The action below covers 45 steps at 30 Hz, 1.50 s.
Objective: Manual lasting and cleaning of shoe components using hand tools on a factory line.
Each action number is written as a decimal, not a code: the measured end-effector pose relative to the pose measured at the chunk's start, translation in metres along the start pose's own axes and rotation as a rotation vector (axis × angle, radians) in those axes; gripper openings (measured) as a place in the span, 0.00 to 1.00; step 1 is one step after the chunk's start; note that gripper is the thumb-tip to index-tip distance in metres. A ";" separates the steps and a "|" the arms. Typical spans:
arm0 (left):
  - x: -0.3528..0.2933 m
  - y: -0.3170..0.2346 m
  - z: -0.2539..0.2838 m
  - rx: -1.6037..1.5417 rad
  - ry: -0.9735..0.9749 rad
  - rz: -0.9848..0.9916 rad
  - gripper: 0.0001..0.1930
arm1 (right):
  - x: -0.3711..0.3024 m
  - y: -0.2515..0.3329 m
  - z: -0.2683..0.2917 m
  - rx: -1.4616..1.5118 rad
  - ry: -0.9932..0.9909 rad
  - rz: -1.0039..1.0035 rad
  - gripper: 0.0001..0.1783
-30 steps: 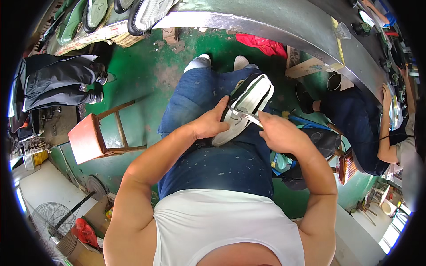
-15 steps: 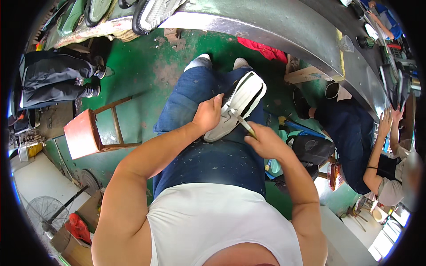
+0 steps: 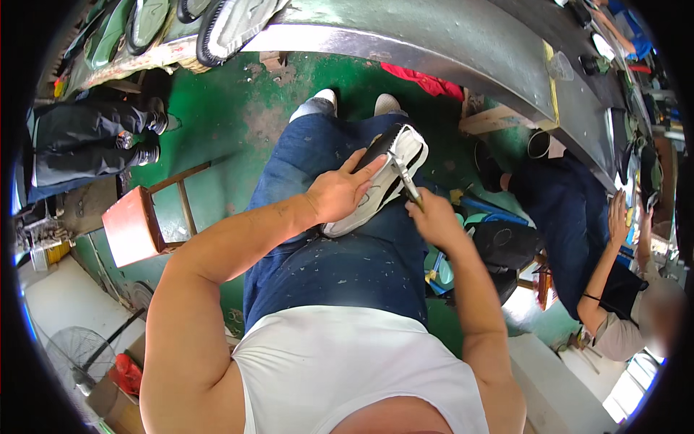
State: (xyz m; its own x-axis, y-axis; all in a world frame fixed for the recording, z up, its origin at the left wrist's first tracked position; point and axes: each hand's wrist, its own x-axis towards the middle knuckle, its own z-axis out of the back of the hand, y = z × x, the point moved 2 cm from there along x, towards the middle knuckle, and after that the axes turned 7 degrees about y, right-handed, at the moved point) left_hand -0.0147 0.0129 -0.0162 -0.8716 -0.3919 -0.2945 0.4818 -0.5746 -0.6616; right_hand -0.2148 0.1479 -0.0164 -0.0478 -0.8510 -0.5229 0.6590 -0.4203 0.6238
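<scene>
A half-made shoe [image 3: 372, 207], white with a black part at one end, lies slanted across my lap, its underside facing up at the far end. My left hand [image 3: 340, 189] holds the shoe from the left, two fingers spread across it and the thumb lower down; any other fingers are hidden. In my right hand [image 3: 436, 219] is a metal hand tool [image 3: 402, 172] with a yellowish handle, fingers wrapped round its grip. The tool's head, too small to identify surely, touches or nearly touches the shoe's edge close to my left fingertips.
A metal-edged bench [image 3: 426, 36] curves across the far side, with several shoes [image 3: 235, 25] on its left end. A reddish stool [image 3: 134, 226] stands left, near another person's legs [image 3: 87, 137]. A co-worker [image 3: 614, 289] sits right, beside a black bag [image 3: 502, 246]. Red cloth [image 3: 426, 79] hangs beneath the bench.
My left hand has shifted up along the shoe, with its fingers now spread. My right hand has brought the tool's head further up the shoe, and the tool stands steeper.
</scene>
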 end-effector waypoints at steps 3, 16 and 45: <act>0.003 0.002 0.002 0.042 0.077 0.039 0.30 | -0.009 0.016 0.042 0.300 0.288 -0.185 0.17; 0.011 -0.040 0.038 0.320 0.452 0.107 0.31 | 0.021 0.009 0.010 -0.073 -0.119 0.066 0.20; 0.024 -0.092 0.166 -0.489 -0.144 -0.333 0.52 | -0.049 -0.056 -0.079 1.013 -0.360 0.084 0.18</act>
State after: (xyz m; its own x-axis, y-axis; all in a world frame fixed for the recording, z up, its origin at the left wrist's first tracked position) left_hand -0.0650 -0.0634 0.1519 -0.9311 -0.3605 0.0561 0.0588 -0.3000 -0.9521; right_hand -0.1898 0.2375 -0.0716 -0.3587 -0.8622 -0.3577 -0.2497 -0.2806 0.9268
